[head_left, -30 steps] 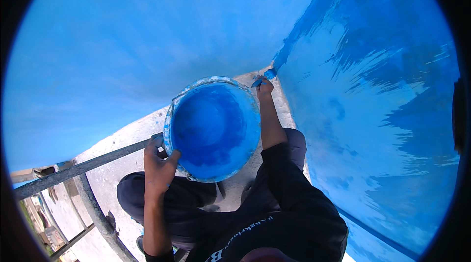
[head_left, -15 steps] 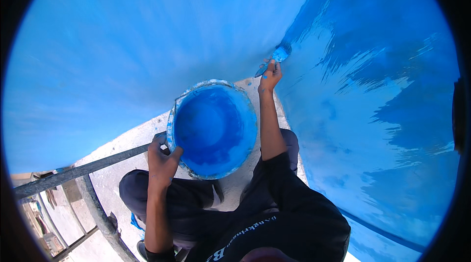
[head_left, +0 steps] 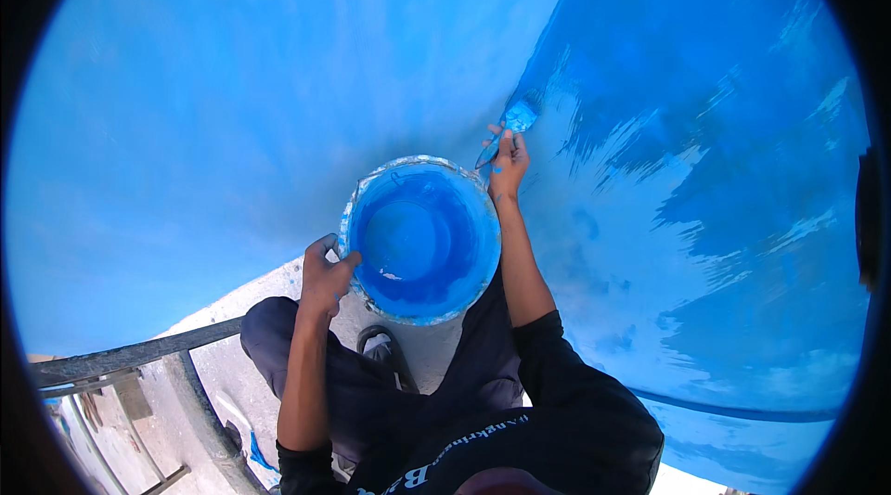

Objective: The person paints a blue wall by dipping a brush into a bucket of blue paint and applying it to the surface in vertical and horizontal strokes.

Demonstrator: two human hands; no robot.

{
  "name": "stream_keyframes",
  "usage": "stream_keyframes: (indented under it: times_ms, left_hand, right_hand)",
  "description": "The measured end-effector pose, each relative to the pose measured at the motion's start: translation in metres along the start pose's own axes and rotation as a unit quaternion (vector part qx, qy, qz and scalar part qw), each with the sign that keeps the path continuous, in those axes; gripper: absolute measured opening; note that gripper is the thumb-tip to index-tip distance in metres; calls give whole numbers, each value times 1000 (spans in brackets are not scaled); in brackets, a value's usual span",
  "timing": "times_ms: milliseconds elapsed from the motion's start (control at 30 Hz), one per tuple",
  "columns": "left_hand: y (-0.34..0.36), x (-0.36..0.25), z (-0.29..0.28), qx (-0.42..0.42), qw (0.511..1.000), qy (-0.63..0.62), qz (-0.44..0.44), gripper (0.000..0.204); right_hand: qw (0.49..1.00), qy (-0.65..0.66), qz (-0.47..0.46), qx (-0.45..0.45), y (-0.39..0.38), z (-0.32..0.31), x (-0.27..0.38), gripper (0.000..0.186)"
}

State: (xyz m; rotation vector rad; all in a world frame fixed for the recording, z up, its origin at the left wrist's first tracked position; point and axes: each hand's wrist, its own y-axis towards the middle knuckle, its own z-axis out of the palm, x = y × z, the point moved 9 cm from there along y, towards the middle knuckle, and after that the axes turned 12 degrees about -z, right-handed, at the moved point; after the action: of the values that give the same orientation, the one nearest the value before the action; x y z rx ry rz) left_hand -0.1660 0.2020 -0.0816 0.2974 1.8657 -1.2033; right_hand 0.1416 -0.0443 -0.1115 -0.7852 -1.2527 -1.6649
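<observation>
My left hand grips the left rim of a round, paint-crusted bucket, thumb over the edge and fingers outside. Blue paint coats the bucket's inside and bottom. My right hand, a little beyond the bucket's right rim, is closed round the handle of a paintbrush. Blue paint covers the brush, and its bristles are at the corner where two blue walls meet. On the right wall, darker blue strokes lie over lighter blue. Blue specks mark my right hand.
The light blue left wall fills the upper left. A dark metal rail runs in at the lower left, with a lower level beyond it. My sandalled foot rests on the pale ledge under the bucket. A dark line crosses the right wall low down.
The bucket and my left hand have moved slightly right and away from the rail. My right hand and brush sit a little lower and further left in view. The view itself has shifted.
</observation>
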Motion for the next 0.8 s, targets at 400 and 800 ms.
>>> stream_keyframes:
  times_ms: [400,800]
  left_hand:
    - [16,-8,-15,-78,971,117,193,23]
    - [-15,-27,-12,-143,920,219,293,24]
  right_hand:
    - [953,-32,281,-104,-78,-105,-119,26]
    - [794,-275,249,482,-133,-8,109,25]
